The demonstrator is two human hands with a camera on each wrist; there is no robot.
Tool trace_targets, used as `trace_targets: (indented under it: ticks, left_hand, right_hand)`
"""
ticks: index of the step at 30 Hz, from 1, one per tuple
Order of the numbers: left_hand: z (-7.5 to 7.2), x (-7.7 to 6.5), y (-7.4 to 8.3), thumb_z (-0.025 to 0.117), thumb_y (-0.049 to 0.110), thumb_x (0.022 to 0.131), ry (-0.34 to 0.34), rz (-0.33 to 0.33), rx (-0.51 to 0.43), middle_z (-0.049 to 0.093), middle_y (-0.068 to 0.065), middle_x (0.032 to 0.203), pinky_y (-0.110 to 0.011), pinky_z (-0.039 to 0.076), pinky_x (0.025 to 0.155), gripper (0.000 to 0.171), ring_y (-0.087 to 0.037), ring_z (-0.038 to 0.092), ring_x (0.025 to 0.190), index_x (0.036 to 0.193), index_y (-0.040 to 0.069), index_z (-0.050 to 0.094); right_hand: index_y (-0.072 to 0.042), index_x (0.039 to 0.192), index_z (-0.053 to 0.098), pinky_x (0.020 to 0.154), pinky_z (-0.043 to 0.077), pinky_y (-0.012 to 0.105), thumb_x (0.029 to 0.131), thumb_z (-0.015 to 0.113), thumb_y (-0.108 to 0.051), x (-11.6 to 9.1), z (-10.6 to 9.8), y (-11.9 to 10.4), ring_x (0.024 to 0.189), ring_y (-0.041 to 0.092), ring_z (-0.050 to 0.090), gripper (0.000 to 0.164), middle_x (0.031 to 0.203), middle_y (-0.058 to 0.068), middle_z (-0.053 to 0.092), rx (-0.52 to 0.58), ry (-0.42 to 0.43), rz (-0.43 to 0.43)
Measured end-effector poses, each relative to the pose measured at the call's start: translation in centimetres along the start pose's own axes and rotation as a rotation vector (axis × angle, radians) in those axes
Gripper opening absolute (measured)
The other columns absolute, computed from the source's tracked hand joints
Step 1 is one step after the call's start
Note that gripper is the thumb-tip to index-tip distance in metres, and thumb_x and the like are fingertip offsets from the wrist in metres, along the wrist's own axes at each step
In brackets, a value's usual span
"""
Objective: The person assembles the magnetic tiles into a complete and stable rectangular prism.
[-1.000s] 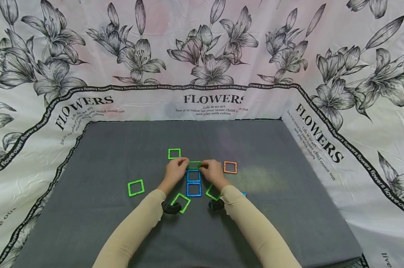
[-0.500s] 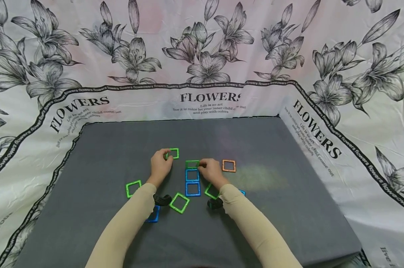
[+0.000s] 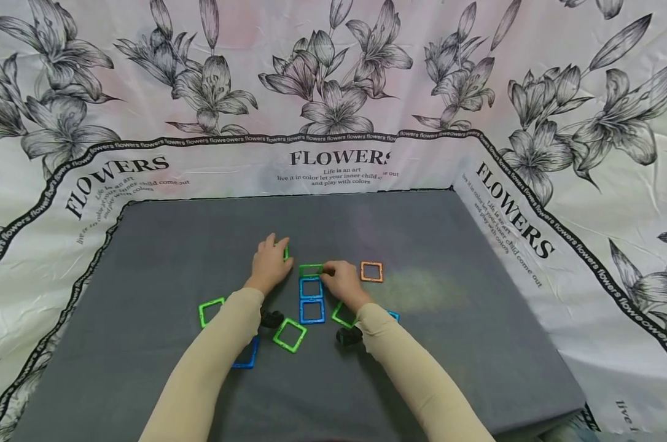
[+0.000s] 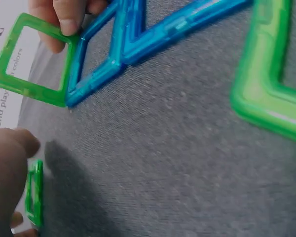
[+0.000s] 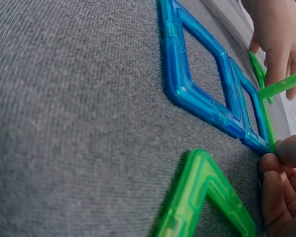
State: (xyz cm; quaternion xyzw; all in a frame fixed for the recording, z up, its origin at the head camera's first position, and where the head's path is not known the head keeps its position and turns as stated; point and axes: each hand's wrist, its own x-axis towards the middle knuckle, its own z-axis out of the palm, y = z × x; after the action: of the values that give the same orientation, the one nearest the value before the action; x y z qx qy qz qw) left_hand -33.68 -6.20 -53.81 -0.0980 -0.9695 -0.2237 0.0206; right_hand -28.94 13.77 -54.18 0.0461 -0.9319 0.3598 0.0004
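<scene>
Your R hand (image 3: 344, 283) pinches the standing green square (image 4: 30, 93) at its low R corner, thumb vs. fingers, right where it meets the blue squares (image 3: 311, 299). It's up on edge at the far end of that row; the row runs near-to-far, the square's face sits across it. The far-left green square (image 4: 39, 192) is at your L hand (image 3: 268, 265), much nearer L than R. It's left of the standing one & a bit beyond, w/ a gap btwn; that gap is prob. what the next move turns on. L fingers are around it, but can't tell if they've closed: hand covers most of it in head view, & it's edge-on in L wrist view, so tilt's unclear too. Your L sleeve (image 3: 201, 362) part-hides a loose blue square (image 3: 254, 351).
</scene>
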Motion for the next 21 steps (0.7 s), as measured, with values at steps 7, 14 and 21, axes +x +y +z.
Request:
trace_targets:
  ticks: [7, 14, 21]
  left_hand:
    - [-0.93, 0.10, 0.84, 0.053, 0.021, 0.104, -0.164, -0.022, 0.120, 0.032, -0.023, 0.164, -0.065, 0.036, 0.115, 0.050, -0.050, 0.028, 0.150, 0.154, 0.014, 0.048]
    - [-0.86, 0.16, 0.66, 0.055, 0.016, 0.102, -0.165, 0.022, 0.162, 0.049, -0.021, 0.153, -0.061, 0.043, 0.111, 0.043, -0.049, 0.042, 0.141, 0.145, 0.012, 0.059]
    - [-1.07, -0.23, 0.49, 0.057, 0.013, 0.099, -0.143, 0.071, 0.111, 0.060, -0.022, 0.140, -0.057, 0.048, 0.104, 0.038, -0.046, 0.054, 0.126, 0.136, 0.006, 0.066]
  right_hand:
    - [-0.007, 0.108, 0.079, 0.086, 0.058, 0.044, 0.094, 0.070, -0.012, 0.12, 0.26, -0.06, 0.100, 0.027, 0.070, 0.017, 0.108, 0.011, 0.078, 0.002, 0.019, -0.024]
    - [-0.007, 0.105, 0.079, 0.083, 0.058, 0.042, 0.093, 0.071, -0.011, 0.15, 0.23, -0.03, 0.094, 0.025, 0.070, 0.016, 0.105, 0.010, 0.078, 0.016, 0.026, -0.018]
    - [-0.008, 0.108, 0.079, 0.085, 0.058, 0.043, 0.094, 0.070, -0.013, 0.00, 0.14, 0.11, 0.096, 0.025, 0.069, 0.017, 0.108, 0.010, 0.078, 0.009, 0.011, -0.014]
